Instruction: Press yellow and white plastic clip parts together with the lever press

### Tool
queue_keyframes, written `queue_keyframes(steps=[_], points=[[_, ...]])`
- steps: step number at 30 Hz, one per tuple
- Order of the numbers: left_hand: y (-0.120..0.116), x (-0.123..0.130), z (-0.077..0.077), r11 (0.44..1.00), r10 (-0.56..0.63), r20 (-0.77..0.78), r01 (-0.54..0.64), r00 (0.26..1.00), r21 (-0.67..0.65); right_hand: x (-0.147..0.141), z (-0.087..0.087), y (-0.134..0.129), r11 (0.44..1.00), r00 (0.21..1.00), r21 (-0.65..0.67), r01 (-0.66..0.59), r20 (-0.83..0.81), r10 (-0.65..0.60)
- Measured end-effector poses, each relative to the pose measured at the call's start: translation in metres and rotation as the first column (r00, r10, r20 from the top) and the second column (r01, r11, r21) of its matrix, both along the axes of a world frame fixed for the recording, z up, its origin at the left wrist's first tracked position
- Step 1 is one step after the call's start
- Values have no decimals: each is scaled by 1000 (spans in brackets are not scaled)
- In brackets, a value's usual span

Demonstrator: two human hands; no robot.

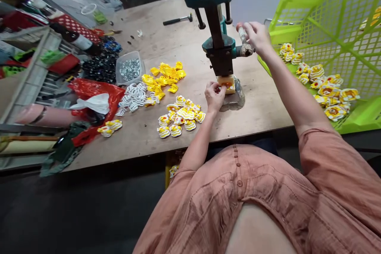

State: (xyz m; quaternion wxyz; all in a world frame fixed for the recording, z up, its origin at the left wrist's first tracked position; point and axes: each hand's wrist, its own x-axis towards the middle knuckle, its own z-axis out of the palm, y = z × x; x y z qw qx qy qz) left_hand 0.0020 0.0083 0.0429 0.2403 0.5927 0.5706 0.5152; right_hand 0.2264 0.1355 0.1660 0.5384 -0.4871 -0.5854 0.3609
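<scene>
A green and dark metal hand press (pixel 218 31) stands on the wooden table. My right hand (pixel 259 39) is up at its side lever (pixel 245 39), thumb and fingers closed around the handle near the reddish knob. Below the ram, a pale yellow block (pixel 229 90) sits on the press base, with an orange-and-yellow piece (pixel 228 85) in it. My left hand (pixel 214 94) is at this block's left side, its fingertips pinched together at the piece. What exactly they hold is hidden. White-and-yellow striped plastic pieces (pixel 186 114) lie in a pile left of my left hand.
Yellow parts (pixel 163 78), white parts (pixel 133 97) and a clear tub of small metal pieces (pixel 129 68) lie further left. A hammer (pixel 177 20) is behind. A green plastic basket (pixel 351 121) at right holds several striped pieces. Bags and shelving crowd the left.
</scene>
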Motion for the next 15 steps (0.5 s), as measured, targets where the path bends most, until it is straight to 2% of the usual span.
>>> queue_keyframes(steps=[2,4,6,9,12,15], points=[[-10,0,0,1000,-2,5,2,1000,12,6,-16,-37,992,993,50,116,-35,-114],[-26,1,-3,1000,-14,89,14,996,-1,6,-33,-85,983,987,96,158,-48,-154],[-45,2,-7,995,-65,235,80,970,-55,-1,-55,-135,992,995,77,102,-22,-101],[-77,3,-5,960,-202,380,260,903,-108,-22,-88,-195,996,994,-55,-75,-79,70],[-104,0,4,901,-343,402,418,849,-116,-38,-106,-225,973,954,-150,-176,-269,131],[-122,-2,13,882,-390,378,459,840,-109,-42,-104,-235,981,954,-131,-141,-282,100]])
